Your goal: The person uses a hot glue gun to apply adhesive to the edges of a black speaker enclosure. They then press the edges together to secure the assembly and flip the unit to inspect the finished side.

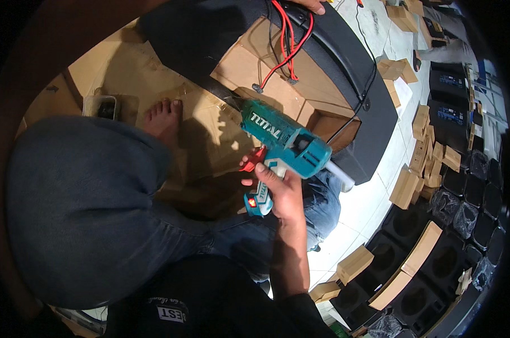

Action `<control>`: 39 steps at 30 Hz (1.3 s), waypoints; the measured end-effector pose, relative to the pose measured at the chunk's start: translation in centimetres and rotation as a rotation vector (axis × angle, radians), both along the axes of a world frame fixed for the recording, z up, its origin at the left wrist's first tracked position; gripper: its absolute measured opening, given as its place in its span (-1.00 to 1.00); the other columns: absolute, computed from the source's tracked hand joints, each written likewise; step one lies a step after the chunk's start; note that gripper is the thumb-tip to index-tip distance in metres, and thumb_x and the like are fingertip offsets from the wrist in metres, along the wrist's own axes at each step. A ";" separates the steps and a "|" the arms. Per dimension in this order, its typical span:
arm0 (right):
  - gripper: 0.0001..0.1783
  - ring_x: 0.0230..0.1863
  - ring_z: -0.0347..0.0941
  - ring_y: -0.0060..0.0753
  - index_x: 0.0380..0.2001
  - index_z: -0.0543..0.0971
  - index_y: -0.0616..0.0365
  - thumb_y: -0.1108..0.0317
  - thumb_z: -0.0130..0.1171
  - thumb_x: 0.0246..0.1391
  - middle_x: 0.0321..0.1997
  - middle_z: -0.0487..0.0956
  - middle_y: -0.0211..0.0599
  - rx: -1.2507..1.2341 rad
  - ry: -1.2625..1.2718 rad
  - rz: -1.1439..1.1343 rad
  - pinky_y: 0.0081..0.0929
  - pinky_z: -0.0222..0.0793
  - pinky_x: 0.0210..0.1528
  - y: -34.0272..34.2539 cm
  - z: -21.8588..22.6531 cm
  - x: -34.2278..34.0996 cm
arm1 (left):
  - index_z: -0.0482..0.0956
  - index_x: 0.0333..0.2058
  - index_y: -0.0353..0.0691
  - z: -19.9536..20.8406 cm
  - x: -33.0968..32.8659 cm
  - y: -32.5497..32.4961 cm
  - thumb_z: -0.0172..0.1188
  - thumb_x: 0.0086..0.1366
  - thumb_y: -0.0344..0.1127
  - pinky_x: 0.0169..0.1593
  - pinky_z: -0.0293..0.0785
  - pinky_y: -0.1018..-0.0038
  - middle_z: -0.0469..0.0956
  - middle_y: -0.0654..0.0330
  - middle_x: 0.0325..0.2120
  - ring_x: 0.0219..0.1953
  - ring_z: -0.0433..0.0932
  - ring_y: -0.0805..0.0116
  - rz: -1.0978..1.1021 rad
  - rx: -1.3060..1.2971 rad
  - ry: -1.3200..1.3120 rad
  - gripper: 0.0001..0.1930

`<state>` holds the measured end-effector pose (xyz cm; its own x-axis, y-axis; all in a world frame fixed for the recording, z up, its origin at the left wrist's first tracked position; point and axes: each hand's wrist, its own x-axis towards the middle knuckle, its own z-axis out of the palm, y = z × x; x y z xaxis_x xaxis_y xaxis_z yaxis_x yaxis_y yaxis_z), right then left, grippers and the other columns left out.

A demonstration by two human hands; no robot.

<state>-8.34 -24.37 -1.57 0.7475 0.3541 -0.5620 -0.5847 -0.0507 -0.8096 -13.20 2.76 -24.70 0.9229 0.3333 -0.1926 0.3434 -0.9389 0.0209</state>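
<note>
The right hand (pixel 287 194) is wrapped around the grip of a teal glue gun (pixel 283 135), its thumb laid along the near side and its fingers curled round the far side by the red trigger (pixel 254 160). The glue gun is held up at the near left corner of the opening in a black cabinet (pixel 373 127), its nozzle (pixel 235 101) pointing toward the cabinet's left edge; whether the tip touches it cannot be told. A white glue stick (pixel 340 174) juts from the back end, and a red light (pixel 252 203) glows on the foot of the grip. The left hand (pixel 311 5) is at the cabinet's far edge, just beside the red and black cables (pixel 288 53), but the view cuts most of it off, so I cannot tell how far open it is or whether it has hold of anything. The cables run over that far edge into the bare brown inside of the cabinet. A black handle (pixel 336 53) lies along the right side. Left of the cabinet, a sheet of cardboard (pixel 201 132) covers the floor (pixel 350 225), with a bare foot (pixel 163 119) and a plastic tub (pixel 85 108) of dark bits near it. Boxes (pixel 356 263) and more black cabinets (pixel 415 301) stand on the floor farther right.
</note>
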 end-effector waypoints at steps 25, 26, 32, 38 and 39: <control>-0.61 -0.14 0.69 -0.33 0.14 0.49 0.22 0.32 0.23 0.32 -0.11 0.72 -0.16 -0.323 -0.101 0.434 -0.45 0.62 -0.39 4.2 2.9 11.6 | 0.37 0.23 -0.06 -7.6 -0.2 0.2 -0.21 0.58 -0.05 0.27 0.37 -0.04 0.48 -0.01 0.21 0.17 0.50 -0.10 0.247 -0.051 -0.176 -0.59; -0.59 -0.14 0.67 -0.35 0.13 0.51 0.22 0.30 0.28 0.28 -0.10 0.69 -0.19 -0.325 -0.089 0.438 -0.43 0.62 -0.40 4.3 3.0 11.8 | 0.36 0.23 -0.08 -7.4 -0.3 0.3 -0.22 0.58 -0.04 0.27 0.36 -0.04 0.48 -0.03 0.20 0.18 0.50 -0.11 0.236 -0.049 -0.173 -0.59; -0.58 -0.18 0.63 -0.42 0.06 0.55 0.25 0.32 0.36 0.19 -0.16 0.67 -0.24 -0.358 -0.097 0.516 -0.41 0.61 -0.43 4.9 3.4 13.0 | 0.63 0.03 -0.23 -7.2 -0.1 0.4 -0.23 0.55 0.08 0.20 0.45 0.10 0.69 -0.02 -0.07 0.01 0.64 -0.05 0.132 0.102 -0.350 -0.44; -0.58 -0.20 0.64 -0.45 0.09 0.52 0.24 0.38 0.31 0.18 -0.16 0.68 -0.26 -0.458 -0.119 0.553 -0.43 0.59 -0.42 4.2 4.6 13.3 | 0.62 0.02 -0.23 -6.8 0.0 0.6 -0.23 0.56 0.02 0.17 0.47 0.05 0.69 -0.03 -0.07 -0.03 0.65 -0.10 0.098 0.125 -0.331 -0.48; -0.57 -0.20 0.64 -0.45 0.09 0.52 0.24 0.38 0.31 0.18 -0.16 0.68 -0.26 -0.468 -0.109 0.560 -0.43 0.59 -0.42 3.9 4.7 13.5 | 0.62 0.01 -0.22 -6.6 -0.1 0.6 -0.23 0.56 0.02 0.17 0.47 0.05 0.69 -0.03 -0.07 -0.03 0.65 -0.10 0.088 0.141 -0.332 -0.49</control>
